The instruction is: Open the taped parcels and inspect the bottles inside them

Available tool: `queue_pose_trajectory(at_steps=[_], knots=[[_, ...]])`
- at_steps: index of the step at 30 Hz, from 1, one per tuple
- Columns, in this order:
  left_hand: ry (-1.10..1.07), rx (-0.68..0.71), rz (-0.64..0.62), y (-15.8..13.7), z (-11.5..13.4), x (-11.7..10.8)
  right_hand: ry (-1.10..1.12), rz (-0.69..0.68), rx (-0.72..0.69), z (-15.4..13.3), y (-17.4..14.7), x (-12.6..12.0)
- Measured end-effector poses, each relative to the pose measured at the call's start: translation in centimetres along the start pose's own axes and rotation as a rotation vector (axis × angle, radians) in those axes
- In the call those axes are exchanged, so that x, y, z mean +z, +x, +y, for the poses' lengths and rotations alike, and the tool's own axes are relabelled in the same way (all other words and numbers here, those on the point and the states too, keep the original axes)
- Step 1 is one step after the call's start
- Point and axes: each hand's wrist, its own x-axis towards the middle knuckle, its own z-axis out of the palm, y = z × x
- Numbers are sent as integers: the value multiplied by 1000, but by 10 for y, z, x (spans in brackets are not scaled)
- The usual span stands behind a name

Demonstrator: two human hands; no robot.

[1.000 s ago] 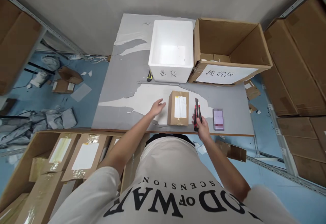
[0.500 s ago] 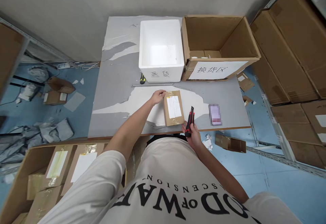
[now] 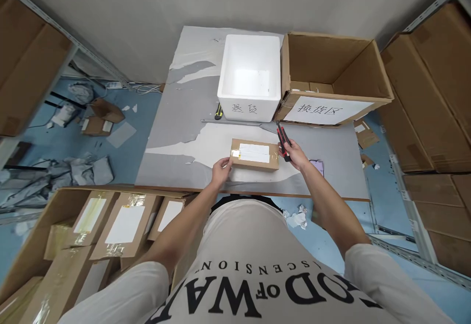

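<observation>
A small taped cardboard box [image 3: 254, 163] with a white label lies lengthwise across the table in front of me. My left hand [image 3: 222, 170] grips its left end, fingers bent against the corner. At the other end, my right hand [image 3: 295, 154] is closed around a red and black box cutter [image 3: 283, 142] that points up and away from me. Fingertips of that hand touch or nearly touch the box's right end. Partly hidden behind my right wrist is a phone [image 3: 317, 167] on the table.
A white foam box [image 3: 250, 110] and a large open carton [image 3: 338, 118] stand along the back of the table [image 3: 176, 142]. A yellow and black cutter [image 3: 219, 112] lies by the foam box. A carton of parcels [image 3: 125, 223] is at lower left; stacked cartons [image 3: 423, 103] rise at right.
The box has turned from upright to sideways. My left hand has moved from its upper left side to its left end, and my right hand, with the box cutter, up to its right end.
</observation>
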Motion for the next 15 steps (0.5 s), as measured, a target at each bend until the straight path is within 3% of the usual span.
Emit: queue_pose_trajectory(at_steps=[4, 9, 15], knots=[[275, 78, 3, -8, 5, 1, -4, 11, -19, 6, 8, 0], [867, 405, -51, -1, 43, 17, -8, 108, -83, 25, -17, -20], [1243, 645, -500, 29, 69, 43, -151, 76, 7, 55, -67, -51]])
